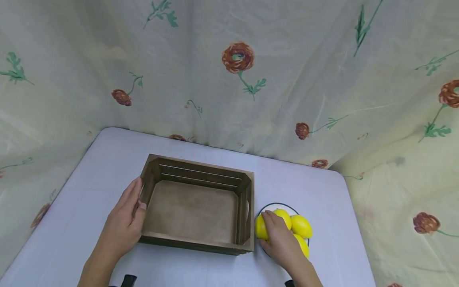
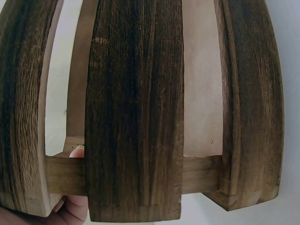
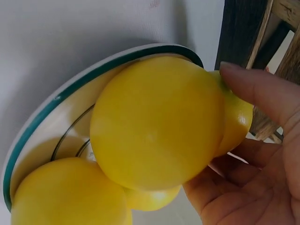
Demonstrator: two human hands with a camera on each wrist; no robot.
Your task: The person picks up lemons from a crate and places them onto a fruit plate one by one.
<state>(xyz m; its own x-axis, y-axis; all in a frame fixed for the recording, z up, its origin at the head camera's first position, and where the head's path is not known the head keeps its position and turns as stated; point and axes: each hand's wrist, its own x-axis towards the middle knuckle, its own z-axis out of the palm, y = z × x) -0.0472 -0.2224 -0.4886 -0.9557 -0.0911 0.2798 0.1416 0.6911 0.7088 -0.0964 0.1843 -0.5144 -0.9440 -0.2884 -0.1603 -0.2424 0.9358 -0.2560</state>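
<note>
A brown wooden slatted crate (image 1: 193, 211) stands on the table with nothing inside. My left hand (image 1: 125, 219) holds its left end, the thumb at the rim; in the left wrist view, slats (image 2: 136, 112) hide most of that hand (image 2: 75, 208). Right of the crate, several yellow lemons (image 1: 301, 226) sit on a white plate (image 1: 276, 204) with a dark green rim. My right hand (image 1: 281, 241) grips the leftmost lemon (image 1: 261, 229), at the plate's crate side. In the right wrist view, thumb and fingers lie around that lemon (image 3: 239, 122), partly behind a nearer lemon (image 3: 157, 124).
The white table (image 1: 118, 149) has rounded far corners. A floral curtain (image 1: 279, 99) hangs behind it and along both sides. The plate stands close to the crate's right end. Two small black objects (image 1: 129, 280) show at the bottom edge, near the wrists.
</note>
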